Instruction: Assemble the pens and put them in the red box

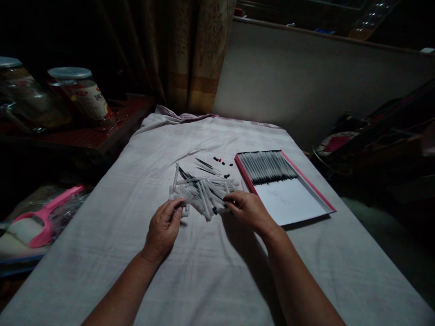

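Note:
A loose pile of clear plastic pen barrels point(204, 194), with dark refills point(190, 175) among them, lies on the cloth-covered table. At the pile's left edge is my left hand point(165, 226), thumb and fingers pinched together; what they hold is too dim to make out. My right hand point(248, 210) reaches into the pile's right side with curled fingers, and its grip is partly hidden. Beyond the pile lie slim refills point(205, 165) and several small black caps point(227, 176), with a red cap point(219, 160). Right of them sits an open box point(288, 203) holding a row of pens point(267, 166).
Jars, one with a label point(91, 102), stand on a dark red side table point(112, 129) at left. A pink handled item point(50, 217) lies lower left among plastic bags. Behind the table are a patterned curtain point(204, 54) and a pale wall panel point(288, 77).

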`<state>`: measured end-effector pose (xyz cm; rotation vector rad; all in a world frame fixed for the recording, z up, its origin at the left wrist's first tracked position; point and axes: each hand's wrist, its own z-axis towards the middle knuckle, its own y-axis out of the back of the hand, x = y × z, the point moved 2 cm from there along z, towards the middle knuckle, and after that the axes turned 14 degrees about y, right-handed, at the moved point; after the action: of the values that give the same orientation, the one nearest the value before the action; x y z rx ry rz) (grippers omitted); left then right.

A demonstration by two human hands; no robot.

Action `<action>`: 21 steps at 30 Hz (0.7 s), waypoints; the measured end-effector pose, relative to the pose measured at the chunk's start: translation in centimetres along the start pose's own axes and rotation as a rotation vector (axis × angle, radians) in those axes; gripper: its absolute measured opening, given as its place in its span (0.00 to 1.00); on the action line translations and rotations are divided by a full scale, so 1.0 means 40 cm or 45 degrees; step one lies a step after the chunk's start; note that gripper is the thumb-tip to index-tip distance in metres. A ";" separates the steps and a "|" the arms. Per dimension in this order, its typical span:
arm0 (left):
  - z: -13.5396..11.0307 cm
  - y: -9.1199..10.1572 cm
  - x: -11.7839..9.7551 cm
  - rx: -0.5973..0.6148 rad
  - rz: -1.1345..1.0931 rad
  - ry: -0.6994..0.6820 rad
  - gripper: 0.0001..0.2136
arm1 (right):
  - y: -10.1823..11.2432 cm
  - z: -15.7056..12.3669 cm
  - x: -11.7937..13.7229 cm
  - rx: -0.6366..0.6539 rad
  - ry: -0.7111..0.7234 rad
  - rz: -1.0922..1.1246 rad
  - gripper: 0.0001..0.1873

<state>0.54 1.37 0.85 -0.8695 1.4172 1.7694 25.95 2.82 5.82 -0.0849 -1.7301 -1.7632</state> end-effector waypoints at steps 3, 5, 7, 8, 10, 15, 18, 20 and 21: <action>0.001 0.001 -0.005 0.004 0.005 -0.049 0.12 | -0.026 -0.021 0.029 0.146 0.043 -0.129 0.12; 0.002 0.001 -0.009 0.000 0.006 -0.075 0.11 | -0.044 -0.027 0.051 0.192 0.055 -0.216 0.13; 0.003 0.001 -0.010 -0.003 0.006 -0.093 0.11 | -0.060 -0.027 0.068 0.221 0.046 -0.302 0.13; 0.003 0.001 -0.010 -0.004 0.006 -0.099 0.11 | -0.067 -0.025 0.075 0.229 0.030 -0.338 0.13; 0.003 0.001 -0.009 -0.001 0.008 -0.106 0.11 | -0.080 -0.020 0.082 0.230 -0.012 -0.385 0.12; 0.001 0.000 -0.002 0.003 0.041 -0.127 0.11 | -0.107 -0.019 0.077 0.104 -0.094 -0.384 0.10; -0.002 -0.001 -0.005 -0.003 0.081 -0.180 0.11 | -0.114 -0.037 0.061 -0.141 -0.061 -0.071 0.09; -0.005 -0.002 -0.013 -0.010 0.111 -0.250 0.11 | -0.114 -0.055 0.050 -0.351 -0.052 0.324 0.11; -0.008 -0.003 -0.018 -0.015 0.123 -0.293 0.10 | -0.115 -0.063 0.045 -0.428 -0.089 0.559 0.11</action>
<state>1.04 1.00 1.34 -0.5893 1.3178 1.8844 23.28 -0.62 2.36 -0.6280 -1.3150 -1.7061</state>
